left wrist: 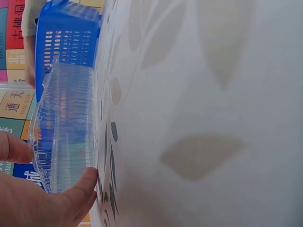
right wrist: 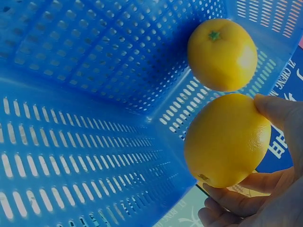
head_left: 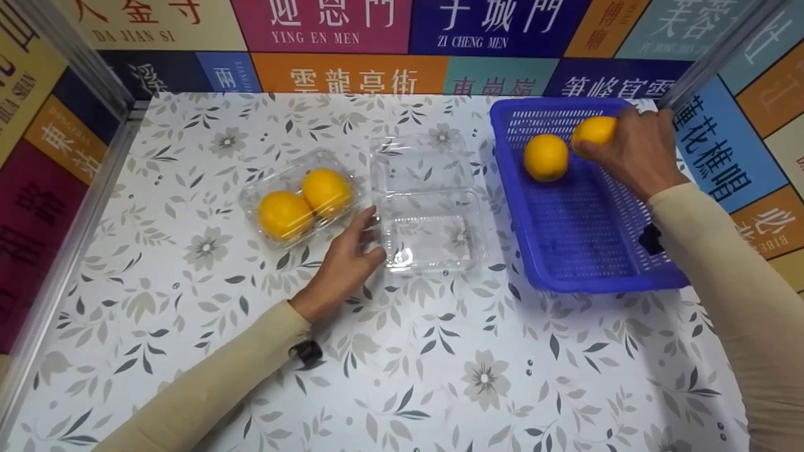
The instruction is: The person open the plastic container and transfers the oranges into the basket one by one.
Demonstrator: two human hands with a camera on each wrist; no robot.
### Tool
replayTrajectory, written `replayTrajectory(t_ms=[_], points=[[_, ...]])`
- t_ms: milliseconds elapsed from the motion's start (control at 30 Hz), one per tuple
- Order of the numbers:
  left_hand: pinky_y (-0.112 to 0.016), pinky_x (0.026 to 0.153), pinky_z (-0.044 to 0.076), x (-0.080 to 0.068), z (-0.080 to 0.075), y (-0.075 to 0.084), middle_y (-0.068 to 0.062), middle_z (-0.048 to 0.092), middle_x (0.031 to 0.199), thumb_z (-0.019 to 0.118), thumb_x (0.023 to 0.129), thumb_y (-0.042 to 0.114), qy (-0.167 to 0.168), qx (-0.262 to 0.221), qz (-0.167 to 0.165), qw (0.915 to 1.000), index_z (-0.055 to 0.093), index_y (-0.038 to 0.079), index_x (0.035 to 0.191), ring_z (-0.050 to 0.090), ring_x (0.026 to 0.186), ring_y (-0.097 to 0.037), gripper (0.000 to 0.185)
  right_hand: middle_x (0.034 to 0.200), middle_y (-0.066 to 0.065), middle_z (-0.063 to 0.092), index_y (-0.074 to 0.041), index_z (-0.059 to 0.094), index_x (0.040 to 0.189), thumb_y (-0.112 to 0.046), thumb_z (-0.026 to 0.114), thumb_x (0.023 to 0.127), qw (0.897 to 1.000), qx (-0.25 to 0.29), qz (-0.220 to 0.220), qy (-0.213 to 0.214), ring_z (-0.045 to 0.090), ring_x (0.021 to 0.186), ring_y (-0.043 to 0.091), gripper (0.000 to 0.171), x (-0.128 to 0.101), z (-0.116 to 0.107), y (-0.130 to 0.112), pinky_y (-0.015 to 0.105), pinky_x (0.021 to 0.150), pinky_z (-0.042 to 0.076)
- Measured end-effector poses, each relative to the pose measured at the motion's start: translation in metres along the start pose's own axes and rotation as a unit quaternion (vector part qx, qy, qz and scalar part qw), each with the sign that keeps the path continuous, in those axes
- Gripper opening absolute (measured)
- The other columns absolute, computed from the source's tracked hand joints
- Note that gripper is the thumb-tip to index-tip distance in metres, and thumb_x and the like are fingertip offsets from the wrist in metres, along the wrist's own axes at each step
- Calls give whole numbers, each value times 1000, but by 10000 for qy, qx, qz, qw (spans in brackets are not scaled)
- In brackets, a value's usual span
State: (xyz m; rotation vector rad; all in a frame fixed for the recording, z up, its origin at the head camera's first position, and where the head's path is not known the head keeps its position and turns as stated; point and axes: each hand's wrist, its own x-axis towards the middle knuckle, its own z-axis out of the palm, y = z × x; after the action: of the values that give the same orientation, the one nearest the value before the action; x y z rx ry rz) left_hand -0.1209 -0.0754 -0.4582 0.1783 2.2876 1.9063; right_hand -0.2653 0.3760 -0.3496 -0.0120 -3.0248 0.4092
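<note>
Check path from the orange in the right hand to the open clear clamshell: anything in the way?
The right hand grips an orange inside the blue basket. The basket's near wall lies between it and the open clamshell; nothing else visible does. The clamshell's tray is empty, and the left hand touches only its left edge.

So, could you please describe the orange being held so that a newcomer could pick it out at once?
Find the blue basket on the table's right side. Two oranges sit at its far end; the held orange is the one nearer the far right corner, gripped by the right hand, while the loose orange lies untouched beside it.
</note>
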Motion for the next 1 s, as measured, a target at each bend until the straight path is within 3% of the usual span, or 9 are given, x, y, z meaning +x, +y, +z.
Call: replayTrajectory(t_ms=[67, 267, 433, 567, 800, 1000], points=[[-50, 122, 47, 0, 0, -1, -24, 50, 163, 61, 94, 0, 2, -5, 7, 10000, 32, -3, 170, 55, 146, -41, 81, 106, 35, 57, 18, 57, 129, -60, 70, 99, 10000, -65, 28, -51, 41, 112, 53, 84, 0, 3, 2, 58, 88, 28], [-49, 122, 47, 0, 0, 1, -22, 48, 165, 61, 95, 1, -22, 22, -87, 10000, 31, -1, 171, 55, 147, -39, 81, 105, 38, 54, 21, 56, 122, -56, 72, 98, 9996, -220, -187, -48, 40, 112, 57, 82, -1, 10, 9, 62, 92, 30], [-49, 122, 47, 0, 0, 0, -21, 48, 166, 61, 96, 2, -37, -8, -128, 9999, 31, 0, 171, 55, 148, -37, 81, 115, 42, 53, 22, 53, 131, -58, 73, 98, 9996, -146, -176, -142, 37, 123, 62, 89, -1, 13, 11, 67, 100, 32], [-49, 122, 47, 0, 0, 0, -21, 48, 165, 61, 96, 2, -25, -35, -106, 9999, 30, 0, 171, 55, 147, -38, 82, 115, 41, 51, 21, 52, 133, -59, 73, 97, 9995, -172, -178, -193, 37, 122, 62, 90, -2, 15, 12, 68, 99, 34], [-49, 121, 48, 0, 0, 0, -23, 49, 165, 62, 95, 2, -12, 34, -64, 10000, 30, -2, 171, 56, 146, -39, 82, 110, 39, 48, 22, 52, 125, -54, 71, 99, 9991, -259, -232, -239, 38, 117, 61, 82, -1, 20, 16, 69, 97, 35], [-49, 121, 49, 0, 0, 0, -23, 49, 165, 62, 95, 2, -2, 48, -79, 10000, 31, -2, 171, 56, 146, -39, 82, 113, 42, 47, 22, 49, 127, -44, 73, 101, 9977, -384, -348, -429, 36, 119, 63, 76, 0, 24, 19, 72, 102, 34]])
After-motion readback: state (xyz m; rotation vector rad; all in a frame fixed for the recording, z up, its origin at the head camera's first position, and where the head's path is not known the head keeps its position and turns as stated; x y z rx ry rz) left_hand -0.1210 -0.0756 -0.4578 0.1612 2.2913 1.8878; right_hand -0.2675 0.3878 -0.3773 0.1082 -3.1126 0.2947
